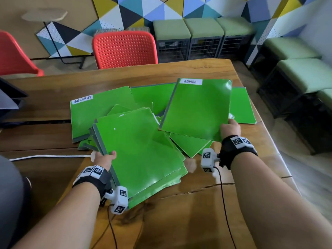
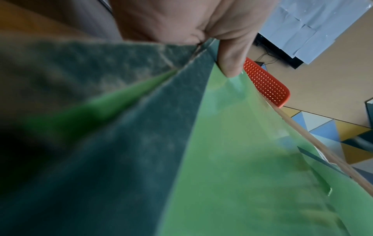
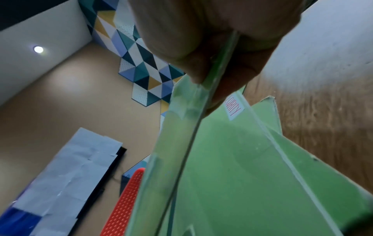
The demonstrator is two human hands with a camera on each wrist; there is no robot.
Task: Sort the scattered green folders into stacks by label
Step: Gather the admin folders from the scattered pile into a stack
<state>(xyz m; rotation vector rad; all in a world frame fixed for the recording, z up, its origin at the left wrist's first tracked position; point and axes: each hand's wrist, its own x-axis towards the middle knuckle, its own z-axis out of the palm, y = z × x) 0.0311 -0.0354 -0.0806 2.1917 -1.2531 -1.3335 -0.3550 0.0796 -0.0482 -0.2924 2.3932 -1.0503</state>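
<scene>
Left hand [image 1: 105,159]: grips the near-left spine edge of a bundle [image 1: 142,155] of several green folders, thumb on top; the left wrist view shows the thumb [image 2: 232,60] pressed on the top cover beside the dark spine.
Right hand [image 1: 230,128]: pinches the near-right corner of the ADMIN folder [image 1: 197,108], holding it raised and tilted over the pile; the wrist view shows fingers [image 3: 181,47] clamped on its edge.
SECURITY folder [image 1: 97,112]: flat on the counter [image 1: 53,97], at the pile's far left, partly under the bundle.
Other folders [image 1: 241,106]: overlapping loosely in the counter's middle, beneath and behind the two held items.
Chair [image 1: 124,49]: red, at the counter's far side.
Cable [image 1: 50,156]: white, lying on the counter left of the left hand.
</scene>
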